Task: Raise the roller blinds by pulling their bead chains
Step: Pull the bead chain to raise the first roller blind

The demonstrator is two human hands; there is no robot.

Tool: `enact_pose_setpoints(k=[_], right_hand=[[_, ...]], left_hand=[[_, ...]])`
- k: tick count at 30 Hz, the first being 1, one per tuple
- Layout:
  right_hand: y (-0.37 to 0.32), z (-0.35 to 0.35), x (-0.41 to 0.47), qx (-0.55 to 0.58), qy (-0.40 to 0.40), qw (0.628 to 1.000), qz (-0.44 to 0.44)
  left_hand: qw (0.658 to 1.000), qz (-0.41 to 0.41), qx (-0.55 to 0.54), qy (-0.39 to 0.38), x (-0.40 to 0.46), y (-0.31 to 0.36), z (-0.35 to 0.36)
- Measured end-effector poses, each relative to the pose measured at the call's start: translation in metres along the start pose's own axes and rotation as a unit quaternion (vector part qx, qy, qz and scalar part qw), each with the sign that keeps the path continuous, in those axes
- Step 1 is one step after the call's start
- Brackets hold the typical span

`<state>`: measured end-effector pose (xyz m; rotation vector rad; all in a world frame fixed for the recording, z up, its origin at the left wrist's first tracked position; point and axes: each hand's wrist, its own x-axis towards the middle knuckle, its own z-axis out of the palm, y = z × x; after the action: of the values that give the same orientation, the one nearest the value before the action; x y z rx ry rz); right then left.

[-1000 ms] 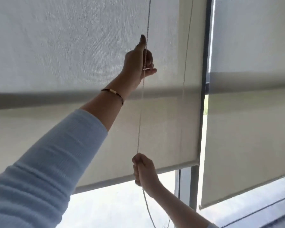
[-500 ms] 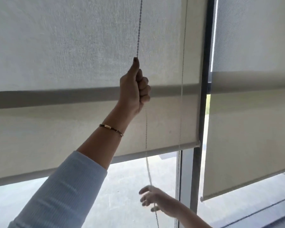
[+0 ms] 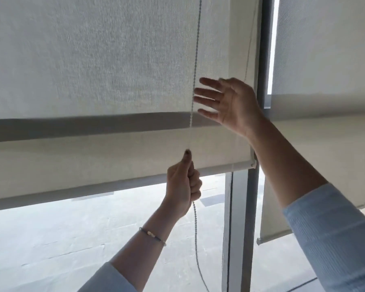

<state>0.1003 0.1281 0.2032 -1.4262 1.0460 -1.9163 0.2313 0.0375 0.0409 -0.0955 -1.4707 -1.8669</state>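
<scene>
A beige roller blind (image 3: 97,60) covers the upper part of the left window; its bottom bar (image 3: 118,182) hangs partway up. A bead chain (image 3: 195,60) runs down in front of it. My left hand (image 3: 182,184), with a bracelet on the wrist, is shut on the chain just below the blind's lower edge. My right hand (image 3: 226,103) is higher up, fingers spread, just to the right of the chain and not gripping it. A second strand of the chain (image 3: 249,49) hangs near the frame.
A dark vertical window frame (image 3: 251,218) stands to the right of the chain. A second roller blind (image 3: 325,49) covers the right window, its bottom bar (image 3: 270,239) lower down. Bright pavement outside shows through the glass (image 3: 72,239) below.
My left hand has pulled the chain down from above to the blind's lower edge. My right hand has let go, risen from below and opened beside the chain. The blind's bottom bar is higher.
</scene>
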Motion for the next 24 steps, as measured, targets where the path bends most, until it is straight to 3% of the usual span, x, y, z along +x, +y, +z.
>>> enact_pose_setpoints(k=[4,11,17,24], right_hand=[[-0.028,0.034,0.02,-0.019,-0.002,1.0,-0.021],[-0.028,0.058,0.043,0.036,0.128,0.988,-0.083],[0.013,0.054,0.031,-0.01,0.15,0.98,-0.128],[0.066,0.051,0.005,-0.051,0.156,0.981,-0.107]], left_hand=[[0.997,-0.058,0.014,0.046,-0.015,-0.028,-0.014],[0.989,-0.121,0.052,0.067,-0.04,-0.074,-0.032],[0.979,-0.172,0.075,0.077,-0.065,-0.102,-0.048],[0.968,-0.214,0.078,0.104,-0.096,-0.131,-0.062]])
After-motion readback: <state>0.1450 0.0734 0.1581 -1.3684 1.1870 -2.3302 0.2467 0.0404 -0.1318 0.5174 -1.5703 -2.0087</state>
